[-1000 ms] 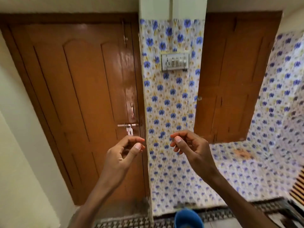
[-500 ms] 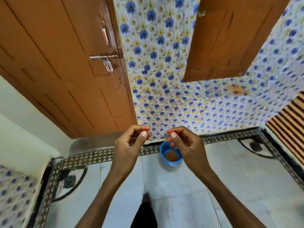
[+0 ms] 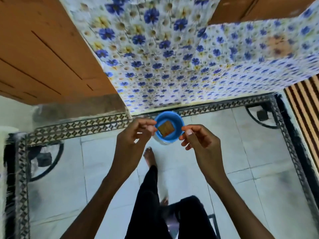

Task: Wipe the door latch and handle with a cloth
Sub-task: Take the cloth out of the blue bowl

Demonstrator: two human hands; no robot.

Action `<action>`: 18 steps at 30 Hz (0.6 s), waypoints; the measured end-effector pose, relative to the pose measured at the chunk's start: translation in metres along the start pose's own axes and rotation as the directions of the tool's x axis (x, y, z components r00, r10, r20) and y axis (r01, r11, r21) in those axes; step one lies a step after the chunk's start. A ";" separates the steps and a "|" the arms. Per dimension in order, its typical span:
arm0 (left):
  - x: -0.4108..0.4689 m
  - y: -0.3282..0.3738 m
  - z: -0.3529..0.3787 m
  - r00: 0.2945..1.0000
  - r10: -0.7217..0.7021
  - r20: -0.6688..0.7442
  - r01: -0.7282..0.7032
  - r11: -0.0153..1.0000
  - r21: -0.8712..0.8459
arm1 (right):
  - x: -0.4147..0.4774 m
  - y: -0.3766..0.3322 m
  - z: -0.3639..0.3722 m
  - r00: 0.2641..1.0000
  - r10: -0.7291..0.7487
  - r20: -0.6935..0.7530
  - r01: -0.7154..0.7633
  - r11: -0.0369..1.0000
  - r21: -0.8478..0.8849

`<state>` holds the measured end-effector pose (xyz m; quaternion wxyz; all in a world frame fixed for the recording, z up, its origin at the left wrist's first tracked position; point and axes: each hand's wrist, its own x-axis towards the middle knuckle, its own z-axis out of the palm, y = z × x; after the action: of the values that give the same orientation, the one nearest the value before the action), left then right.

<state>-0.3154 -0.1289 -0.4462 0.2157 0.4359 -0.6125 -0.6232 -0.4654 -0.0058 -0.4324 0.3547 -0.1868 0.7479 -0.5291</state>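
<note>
A small blue tub (image 3: 177,125) stands on the floor against the foot of the flowered wall, with a folded brown cloth (image 3: 166,129) lying inside it. My left hand (image 3: 133,137) and my right hand (image 3: 201,142) hover above the tub, one on each side of it, fingers loosely curled and holding nothing. The wooden door (image 3: 43,49) fills the upper left, but its latch and handle are out of view.
Blue-flowered tiles (image 3: 172,66) cover the wall ahead. A second wooden door (image 3: 259,7) shows at the top right. The pale tiled floor (image 3: 241,152) has a patterned border. My legs and bare feet stand below the hands. A striped panel (image 3: 305,107) is at the right.
The view has tilted down from the door to the floor, so the latch has left the frame. Both hands have come down over the blue tub, still holding nothing.
</note>
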 end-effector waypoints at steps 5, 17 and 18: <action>0.093 -0.111 0.041 0.993 -0.114 -0.015 0.114 0.993 -0.019 | 0.109 0.106 0.026 0.994 0.107 0.007 -0.107 0.994 -0.022; 0.257 -0.521 0.138 0.945 -0.162 -0.285 0.237 0.939 0.251 | 0.358 0.548 0.083 0.911 0.262 0.320 0.077 0.652 -0.754; 0.264 -0.542 0.142 0.946 -0.141 -0.291 0.225 0.934 0.277 | 0.375 0.570 0.088 0.883 0.285 0.374 0.158 0.570 -0.806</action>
<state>-0.4250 -0.1742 -1.0544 0.1662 0.5996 -0.6235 -0.4735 -0.6014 -0.0982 -1.1000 0.4150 -0.4220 0.8046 -0.0479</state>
